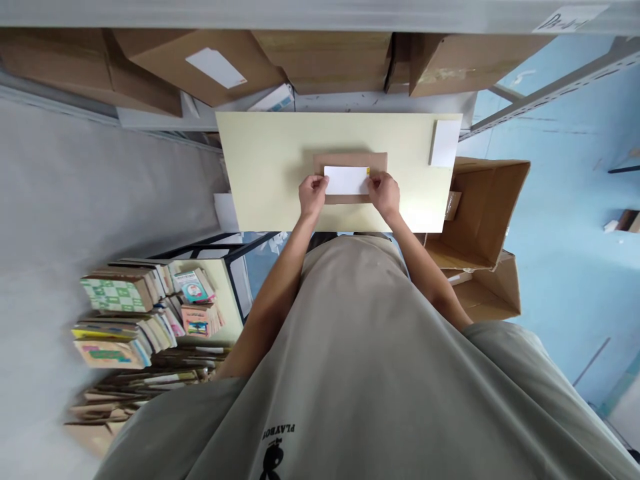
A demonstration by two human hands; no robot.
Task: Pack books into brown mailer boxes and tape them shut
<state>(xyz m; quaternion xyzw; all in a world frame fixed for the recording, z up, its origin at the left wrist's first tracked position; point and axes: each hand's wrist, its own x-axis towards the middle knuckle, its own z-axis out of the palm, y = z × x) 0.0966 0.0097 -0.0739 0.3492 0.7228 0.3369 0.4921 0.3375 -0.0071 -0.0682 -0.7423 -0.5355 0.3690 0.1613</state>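
Note:
A white paper slip [347,181] with a small yellow mark at its upper right corner is held level between my two hands. Beneath it, a flat brown cardboard parcel [350,159] lies on the pale yellow tabletop [270,167]. My left hand [313,193] pinches the slip's left edge between thumb and fingers. At the opposite edge, my right hand [385,193] pinches the slip near the yellow mark. Whether the slip touches the parcel I cannot tell.
A white stack of paper [445,143] lies at the table's right end. Cardboard boxes [325,63] line the shelf behind. An open cardboard box [487,207] stands to the right on the blue floor. Stacked books [117,293] and folded cardboard [135,393] are at the lower left.

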